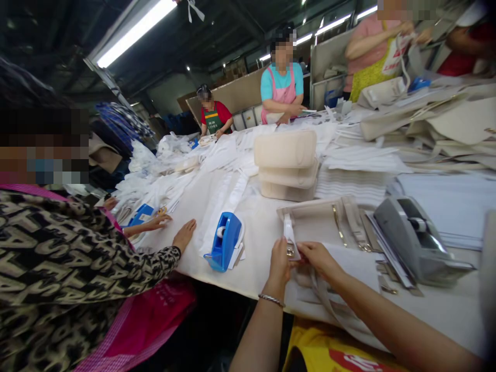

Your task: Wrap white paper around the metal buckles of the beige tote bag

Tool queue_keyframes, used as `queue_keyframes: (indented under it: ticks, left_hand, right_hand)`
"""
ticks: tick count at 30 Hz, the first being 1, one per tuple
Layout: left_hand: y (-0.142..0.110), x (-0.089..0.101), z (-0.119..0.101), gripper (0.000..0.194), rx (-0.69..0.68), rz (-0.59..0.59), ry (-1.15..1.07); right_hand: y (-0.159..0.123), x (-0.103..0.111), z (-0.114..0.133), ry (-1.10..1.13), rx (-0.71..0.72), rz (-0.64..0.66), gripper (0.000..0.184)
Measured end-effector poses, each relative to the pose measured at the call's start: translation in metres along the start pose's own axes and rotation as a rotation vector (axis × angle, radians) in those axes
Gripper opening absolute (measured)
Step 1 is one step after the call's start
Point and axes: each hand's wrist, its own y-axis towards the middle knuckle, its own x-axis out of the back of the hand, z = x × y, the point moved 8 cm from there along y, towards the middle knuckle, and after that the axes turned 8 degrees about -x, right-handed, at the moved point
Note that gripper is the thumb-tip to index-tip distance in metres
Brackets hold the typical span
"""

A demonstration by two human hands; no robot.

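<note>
A beige handbag [315, 222] lies on the table in front of me, with a gold chain-like metal piece [339, 225] on it. At its near left side, a strap tab with a gold buckle [290, 250] is pinched in my left hand [278, 261], which wears a bracelet on the wrist. My right hand [320, 258] grips the right edge of the same strap tab, its fingertips close to those of my left hand. A loose beige strap [327, 299] hangs below the hands toward the table's edge.
A blue tape dispenser [223, 243] stands left, a grey tape dispenser [416, 240] right. Behind the handbag is a stack of beige bags [285, 150]. White sheets [445, 201] and bag parts cover the right. A co-worker's hand [185, 235] rests at left; other people work across the table.
</note>
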Motion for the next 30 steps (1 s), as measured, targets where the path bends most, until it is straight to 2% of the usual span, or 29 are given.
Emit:
queue_keyframes:
  ticks: [3,6,8,11,14,18,22,24,27,30]
  left_hand:
    - [-0.009,0.005,0.002,0.036,-0.020,-0.029,0.114]
    - [-0.015,0.018,0.005,0.033,-0.036,-0.105,0.183]
    - [-0.015,0.023,0.002,0.030,-0.091,-0.130,0.223]
    - [-0.014,0.025,-0.004,0.025,-0.183,-0.100,0.336]
    - [-0.013,0.023,-0.008,0.022,-0.266,-0.060,0.478]
    - [-0.015,0.024,-0.005,0.025,-0.260,-0.015,0.535]
    - [-0.022,0.026,0.002,0.029,-0.149,0.036,0.350]
    - [-0.027,0.026,0.002,0.034,-0.139,0.044,0.341]
    - [-0.033,0.029,-0.006,0.037,-0.256,-0.003,0.499]
    - [-0.035,0.030,-0.011,0.035,-0.340,-0.016,0.523]
  right_hand:
    - [0.003,-0.006,-0.009,0.093,-0.044,-0.006,0.035]
    - [0.011,-0.017,-0.016,0.236,-0.132,0.093,0.036]
    - [0.014,-0.024,-0.016,0.282,-0.141,0.164,0.036]
    - [0.013,-0.031,-0.014,0.271,-0.106,0.259,0.036]
    - [0.011,-0.036,-0.016,0.222,-0.101,0.301,0.036]
    - [0.013,-0.037,-0.018,0.095,-0.093,0.253,0.031]
    - [0.016,-0.030,-0.016,-0.074,-0.050,0.085,0.021]
    - [0.015,-0.030,-0.016,-0.146,-0.049,0.035,0.017]
    - [0.014,-0.030,-0.020,-0.164,-0.107,0.007,0.019]
    - [0.011,-0.033,-0.024,-0.016,-0.218,0.100,0.022]
